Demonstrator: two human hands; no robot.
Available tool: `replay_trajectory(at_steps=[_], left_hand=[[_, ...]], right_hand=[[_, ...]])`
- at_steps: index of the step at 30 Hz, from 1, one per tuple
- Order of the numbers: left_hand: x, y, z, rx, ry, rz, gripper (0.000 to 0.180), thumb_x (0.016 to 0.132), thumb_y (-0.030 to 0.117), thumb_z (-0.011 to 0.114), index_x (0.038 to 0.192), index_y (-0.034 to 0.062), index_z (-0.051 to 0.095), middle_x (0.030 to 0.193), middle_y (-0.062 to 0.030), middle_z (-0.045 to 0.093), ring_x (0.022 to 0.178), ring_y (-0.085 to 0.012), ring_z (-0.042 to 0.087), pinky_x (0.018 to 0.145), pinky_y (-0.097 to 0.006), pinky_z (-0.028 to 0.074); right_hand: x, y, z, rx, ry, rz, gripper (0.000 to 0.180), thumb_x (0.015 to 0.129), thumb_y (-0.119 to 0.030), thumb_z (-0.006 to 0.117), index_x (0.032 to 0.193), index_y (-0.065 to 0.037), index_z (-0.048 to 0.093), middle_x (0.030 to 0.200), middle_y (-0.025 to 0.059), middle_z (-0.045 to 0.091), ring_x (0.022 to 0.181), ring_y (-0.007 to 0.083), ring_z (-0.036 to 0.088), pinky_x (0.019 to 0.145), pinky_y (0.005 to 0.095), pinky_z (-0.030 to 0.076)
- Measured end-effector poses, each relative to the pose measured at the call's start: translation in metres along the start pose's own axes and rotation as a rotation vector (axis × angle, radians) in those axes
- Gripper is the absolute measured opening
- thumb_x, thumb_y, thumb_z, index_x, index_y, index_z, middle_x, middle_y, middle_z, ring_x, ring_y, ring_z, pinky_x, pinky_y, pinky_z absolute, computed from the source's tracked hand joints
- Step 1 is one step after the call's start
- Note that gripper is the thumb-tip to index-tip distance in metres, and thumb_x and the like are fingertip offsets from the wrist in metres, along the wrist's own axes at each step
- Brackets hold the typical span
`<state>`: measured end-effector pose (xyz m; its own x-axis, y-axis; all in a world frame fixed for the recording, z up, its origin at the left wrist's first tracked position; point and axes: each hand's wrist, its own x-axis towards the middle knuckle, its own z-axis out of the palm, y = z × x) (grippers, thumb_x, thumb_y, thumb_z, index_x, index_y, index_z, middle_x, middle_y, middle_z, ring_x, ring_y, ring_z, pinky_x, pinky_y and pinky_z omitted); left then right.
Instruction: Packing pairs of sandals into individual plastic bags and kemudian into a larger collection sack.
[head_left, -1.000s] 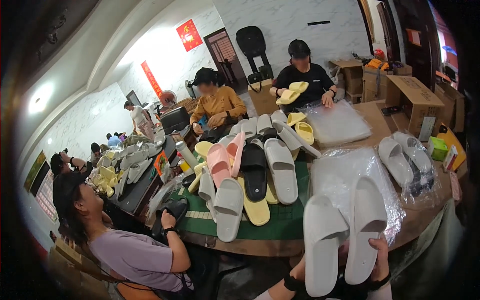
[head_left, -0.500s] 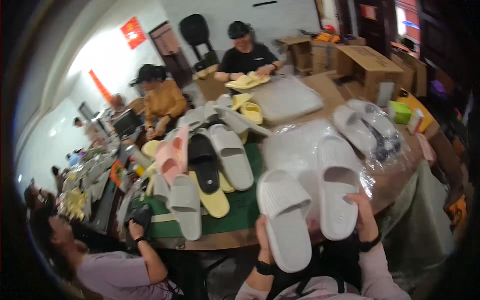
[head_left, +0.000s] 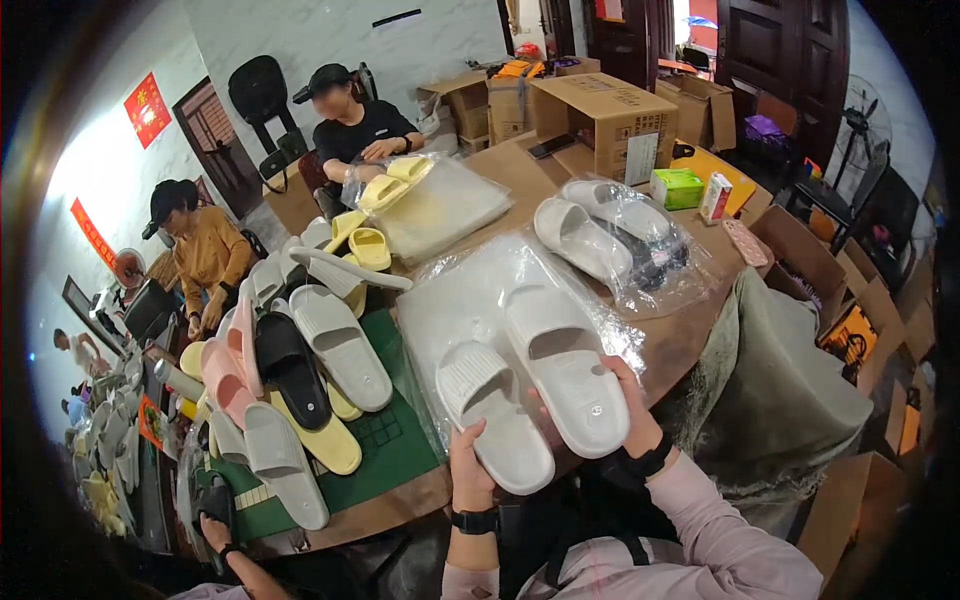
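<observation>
Two white slippers lay side by side, toes pointing away over the table (head_left: pixel 690 330): the left hand (head_left: pixel 470 470) gripped the left slipper (head_left: pixel 493 415), the right hand (head_left: pixel 625 405) gripped the right slipper (head_left: pixel 565 365).

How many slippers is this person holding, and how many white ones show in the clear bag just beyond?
White slippers held: 2, the shorter-looking slipper in the left hand, the longer-looking slipper in the right hand
White slippers in the clear bag: 2
Total: 4
</observation>
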<state>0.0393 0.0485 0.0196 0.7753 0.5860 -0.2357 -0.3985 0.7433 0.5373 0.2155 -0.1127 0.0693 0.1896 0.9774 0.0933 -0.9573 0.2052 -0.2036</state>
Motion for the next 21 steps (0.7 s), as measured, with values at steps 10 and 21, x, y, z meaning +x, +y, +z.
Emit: replay_trajectory(at_steps=[10, 21], left_hand=[[0.002, 0.008, 0.005, 0.132, 0.107, 0.081, 0.038, 0.095, 0.013, 0.054, 0.129, 0.0022, 0.043, 0.122, -0.0146, 0.056, 0.110, -0.0279, 0.058, 0.091, -0.040, 0.052], [0.013, -0.028, 0.000, 0.338, 0.356, 0.048, 0.049, 0.098, 0.032, 0.053, 0.132, -0.0003, 0.039, 0.125, -0.0137, 0.052, 0.112, -0.0220, 0.053, 0.095, -0.038, 0.045]], right_hand=[[0.016, -0.020, -0.024, -1.101, 0.713, -0.310, 0.054, 0.088, -0.014, 0.064, 0.136, 0.001, 0.044, 0.105, 0.0134, 0.064, 0.087, 0.0146, 0.063, 0.073, 0.0280, 0.052], [0.007, 0.002, -0.026, -2.038, 0.624, -0.479, 0.032, 0.078, -0.009, 0.067, 0.109, -0.010, 0.068, 0.129, 0.0193, 0.048, 0.124, 0.0345, 0.043, 0.105, 0.0422, 0.035]])
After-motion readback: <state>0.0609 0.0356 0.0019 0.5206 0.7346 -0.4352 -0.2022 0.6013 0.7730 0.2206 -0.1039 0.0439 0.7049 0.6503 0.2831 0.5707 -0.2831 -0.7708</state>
